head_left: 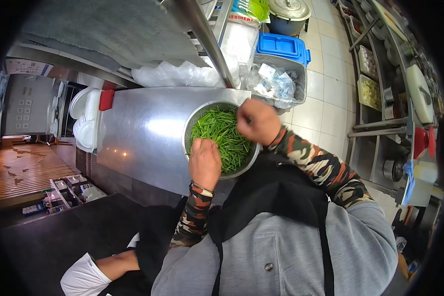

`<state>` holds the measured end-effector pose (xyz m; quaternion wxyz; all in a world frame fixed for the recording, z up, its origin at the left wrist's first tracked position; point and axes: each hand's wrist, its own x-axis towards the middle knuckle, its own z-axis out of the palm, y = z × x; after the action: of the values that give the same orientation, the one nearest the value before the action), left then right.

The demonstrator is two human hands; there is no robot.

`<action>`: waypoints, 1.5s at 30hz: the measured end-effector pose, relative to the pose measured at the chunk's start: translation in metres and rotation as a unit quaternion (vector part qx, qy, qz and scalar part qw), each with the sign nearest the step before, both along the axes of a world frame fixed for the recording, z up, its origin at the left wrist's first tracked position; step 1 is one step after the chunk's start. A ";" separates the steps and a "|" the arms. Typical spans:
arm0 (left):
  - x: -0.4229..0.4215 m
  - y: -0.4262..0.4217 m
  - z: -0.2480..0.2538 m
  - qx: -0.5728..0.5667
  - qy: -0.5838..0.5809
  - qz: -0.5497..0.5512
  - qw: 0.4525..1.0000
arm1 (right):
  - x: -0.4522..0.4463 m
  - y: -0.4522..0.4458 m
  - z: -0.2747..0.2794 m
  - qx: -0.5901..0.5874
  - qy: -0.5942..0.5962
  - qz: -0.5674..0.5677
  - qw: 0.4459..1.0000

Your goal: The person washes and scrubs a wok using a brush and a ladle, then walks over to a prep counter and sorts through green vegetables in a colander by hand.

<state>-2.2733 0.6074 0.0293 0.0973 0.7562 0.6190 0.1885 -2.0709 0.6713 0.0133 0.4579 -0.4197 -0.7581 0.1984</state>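
Observation:
A round metal colander (186, 129) full of thin cut green beans (217, 130) stands at the right end of the steel counter, close to my body. My left hand (205, 163) is over its near left rim, fingers curled together with the tips against the beans. My right hand (258, 122) is closed above the right rim, thumb and fingers pressed together. Anything pinched inside either hand is hidden from this angle. Camouflage sleeves cover both forearms, and a dark band circles the left wrist.
The steel counter (138, 118) runs left to stacked white plates (86, 126) and a red box (106, 99). Beyond the colander are a lined grey bin (301, 91), a blue lid (281, 45) and a large pot (287, 22). Shelving (380, 126) lines the right. Another person's limb (116, 266) shows lower left.

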 end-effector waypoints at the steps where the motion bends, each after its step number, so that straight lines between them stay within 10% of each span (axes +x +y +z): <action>1: -0.004 -0.001 -0.003 0.003 -0.008 0.017 1.000 | 0.012 0.006 0.002 -0.056 0.040 -0.063 0.996; 8: -0.015 0.002 0.001 -0.124 -0.091 0.079 0.985 | 0.116 0.103 -0.073 -0.281 -0.161 -0.245 0.914; 11: -0.022 0.002 -0.001 -0.040 -0.096 0.082 0.991 | 0.134 0.099 -0.131 -0.114 -0.137 -0.260 0.949; 16: -0.075 -0.010 -0.049 0.014 0.004 0.169 0.986 | 0.106 0.048 -0.104 -0.383 -0.117 -0.205 0.893; 18: -0.105 -0.014 -0.083 -0.093 -0.260 0.167 0.946 | 0.104 0.017 -0.149 -0.341 -0.082 -0.227 0.908; 24: -0.101 -0.013 -0.067 -0.352 -0.488 0.226 0.766 | 0.139 -0.075 -0.180 -0.452 -0.116 -0.148 0.872; 30: -0.131 0.005 -0.088 -0.379 -0.440 0.225 0.782 | 0.183 -0.122 -0.182 -0.536 -0.198 -0.126 0.811; 36: -0.059 0.002 -0.051 -0.230 -0.276 0.202 0.911 | 0.221 -0.163 -0.188 -0.486 -0.147 -0.193 0.840; 45: 0.152 0.008 -0.018 -0.170 -0.415 -0.004 0.894 | 0.321 -0.346 -0.187 -0.508 -0.053 -0.352 0.784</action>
<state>-2.1216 0.6152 0.0116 0.4736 0.5832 0.5419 0.3767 -1.7503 0.3250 -0.1736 0.1762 -0.8393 -0.3701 0.3571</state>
